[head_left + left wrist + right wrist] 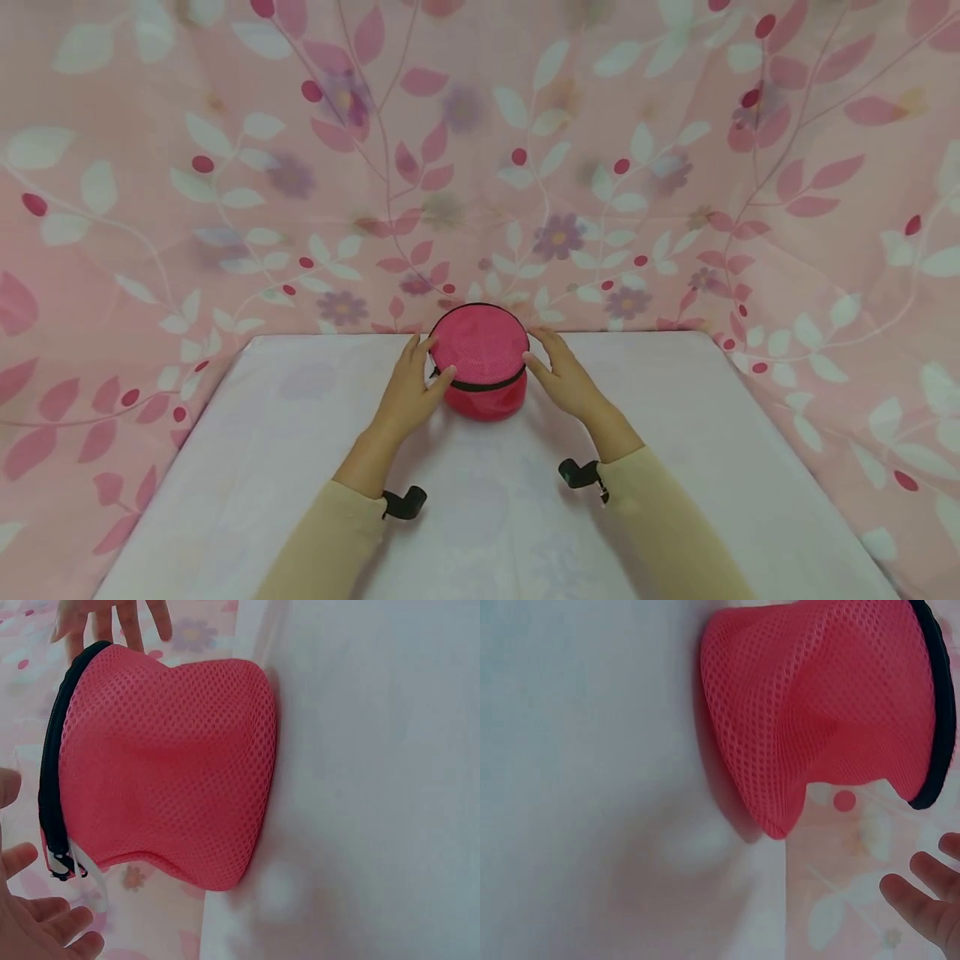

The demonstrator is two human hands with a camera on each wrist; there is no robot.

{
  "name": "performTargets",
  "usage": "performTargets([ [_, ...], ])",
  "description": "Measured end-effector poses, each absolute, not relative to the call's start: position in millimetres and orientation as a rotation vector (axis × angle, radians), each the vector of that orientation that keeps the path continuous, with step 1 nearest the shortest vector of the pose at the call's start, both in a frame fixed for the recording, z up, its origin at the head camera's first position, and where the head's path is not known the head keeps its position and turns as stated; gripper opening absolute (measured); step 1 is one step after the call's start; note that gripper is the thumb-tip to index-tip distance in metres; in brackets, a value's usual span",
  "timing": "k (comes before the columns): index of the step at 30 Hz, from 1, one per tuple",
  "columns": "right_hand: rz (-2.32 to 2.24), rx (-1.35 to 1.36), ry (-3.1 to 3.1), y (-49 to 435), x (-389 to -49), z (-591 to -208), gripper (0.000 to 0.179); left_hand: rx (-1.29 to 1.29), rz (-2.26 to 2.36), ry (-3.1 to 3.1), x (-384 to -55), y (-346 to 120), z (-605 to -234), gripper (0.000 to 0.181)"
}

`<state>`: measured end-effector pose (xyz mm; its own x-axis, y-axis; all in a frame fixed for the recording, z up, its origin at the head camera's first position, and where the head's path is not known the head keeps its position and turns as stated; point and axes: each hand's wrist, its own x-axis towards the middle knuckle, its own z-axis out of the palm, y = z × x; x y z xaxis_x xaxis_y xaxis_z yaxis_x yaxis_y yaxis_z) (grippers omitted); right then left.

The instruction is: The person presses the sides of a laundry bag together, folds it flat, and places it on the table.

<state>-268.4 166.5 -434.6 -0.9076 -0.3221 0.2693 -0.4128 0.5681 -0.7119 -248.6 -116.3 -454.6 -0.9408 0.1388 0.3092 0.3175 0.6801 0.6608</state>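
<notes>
A round pink mesh laundry bag (480, 343) with a black zip rim stands upright near the table's far edge, its sides slightly caved in. My left hand (411, 392) is at its left side, fingers spread and relaxed, with the thumb in front of the rim. A gap shows between that hand (41, 919) and the mesh in the left wrist view, near the zip's end and a white strip (91, 876). On the bag's other side is my right hand (567, 379), fingers loosely extended. The right wrist view shows its fingertips (904, 896) apart from the bag (810, 697).
A white cloth covers the table (480, 517). Pink floral fabric (480, 167) hangs behind the table and along both sides. Small black wrist devices (405, 502) protrude inward from both sleeve cuffs.
</notes>
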Motion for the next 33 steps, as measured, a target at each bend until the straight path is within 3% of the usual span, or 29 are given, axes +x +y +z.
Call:
performTargets([
  [13, 1.574, 0.372, -2.554, 145, -277, -446, 0.047, -0.234, -1.540, -2.349, -251, -99, -463, 0.054],
  [33, 2.018, 0.371, -2.391, 129, -285, -454, 0.048, 0.036, -1.981, -2.228, -249, -75, -464, 0.061],
])
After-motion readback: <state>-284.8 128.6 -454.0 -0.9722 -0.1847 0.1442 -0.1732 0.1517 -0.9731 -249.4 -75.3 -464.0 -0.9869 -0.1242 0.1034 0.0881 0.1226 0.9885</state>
